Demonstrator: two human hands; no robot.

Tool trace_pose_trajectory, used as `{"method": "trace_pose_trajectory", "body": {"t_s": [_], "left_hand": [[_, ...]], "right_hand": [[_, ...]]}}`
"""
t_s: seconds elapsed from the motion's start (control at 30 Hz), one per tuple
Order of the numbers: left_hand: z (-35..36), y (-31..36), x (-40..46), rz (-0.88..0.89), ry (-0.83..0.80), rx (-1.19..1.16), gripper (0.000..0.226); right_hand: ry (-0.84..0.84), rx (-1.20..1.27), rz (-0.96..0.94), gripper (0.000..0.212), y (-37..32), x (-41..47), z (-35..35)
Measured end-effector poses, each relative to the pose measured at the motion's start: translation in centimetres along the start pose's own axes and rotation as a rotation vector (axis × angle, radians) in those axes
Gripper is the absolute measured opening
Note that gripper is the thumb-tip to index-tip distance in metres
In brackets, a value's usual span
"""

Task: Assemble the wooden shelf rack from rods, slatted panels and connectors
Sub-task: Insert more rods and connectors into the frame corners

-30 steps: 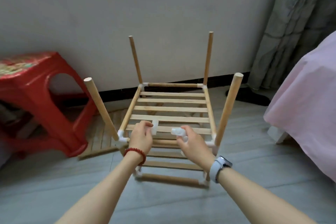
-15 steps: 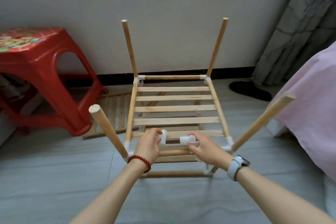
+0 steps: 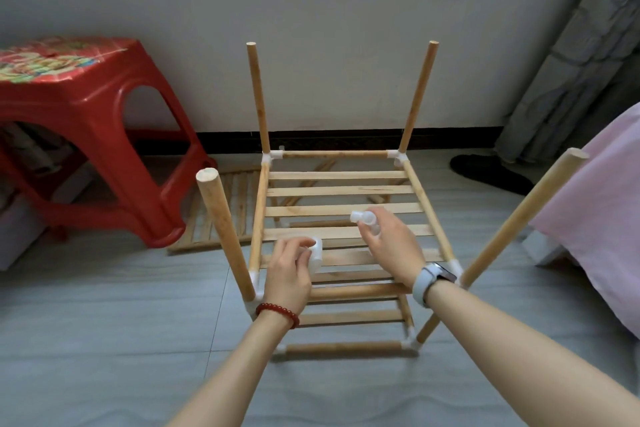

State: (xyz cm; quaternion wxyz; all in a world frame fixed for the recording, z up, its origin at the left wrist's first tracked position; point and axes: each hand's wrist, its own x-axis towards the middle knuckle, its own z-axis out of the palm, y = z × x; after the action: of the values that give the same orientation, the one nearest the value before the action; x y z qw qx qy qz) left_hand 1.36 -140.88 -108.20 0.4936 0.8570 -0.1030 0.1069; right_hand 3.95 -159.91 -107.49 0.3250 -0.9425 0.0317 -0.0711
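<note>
Left hand (image 3: 287, 279) fingers curled, pinching white connector (image 3: 316, 257) over near slats. Right hand (image 3: 391, 248) grips second connector (image 3: 363, 218), at 1 o'clock from first. Rack (image 3: 341, 210) on floor at centre; four rods upright. Red stool (image 3: 86, 135) at 10 o'clock.
</note>
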Motion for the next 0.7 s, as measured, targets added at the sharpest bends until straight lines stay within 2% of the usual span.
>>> {"method": "trace_pose_trajectory", "body": {"t_s": [0.1, 0.17, 0.33, 0.43, 0.53, 0.7], "left_hand": [[0.0, -0.1, -0.1, 0.011, 0.081, -0.085, 0.021], [0.2, -0.4, -0.1, 0.036, 0.102, -0.056, 0.02], [1.5, -0.4, 1.9, 0.13, 0.015, 0.221, 0.028], [2.4, -0.4, 3.6, 0.159, -0.018, 0.386, 0.03], [3.3, -0.9, 4.3, 0.12, -0.107, 0.529, 0.039], [3.9, -1.5, 4.3, 0.14, -0.155, 0.611, 0.054]], "right_hand": [[-0.052, -0.155, 0.048, 0.036, -0.2, 1.9, 0.9], [-0.111, -0.22, 0.055, 0.04, -0.2, 2.6, 1.3], [-0.129, -0.383, -0.009, 0.038, -0.5, 2.6, 1.4], [-0.038, -0.513, -0.009, 0.036, -0.4, 2.5, 0.7], [-0.035, -0.503, -0.003, 0.036, -0.1, 2.4, 0.3], [-0.099, -0.388, 0.009, 0.047, 0.5, 2.0, 0.4]]}}
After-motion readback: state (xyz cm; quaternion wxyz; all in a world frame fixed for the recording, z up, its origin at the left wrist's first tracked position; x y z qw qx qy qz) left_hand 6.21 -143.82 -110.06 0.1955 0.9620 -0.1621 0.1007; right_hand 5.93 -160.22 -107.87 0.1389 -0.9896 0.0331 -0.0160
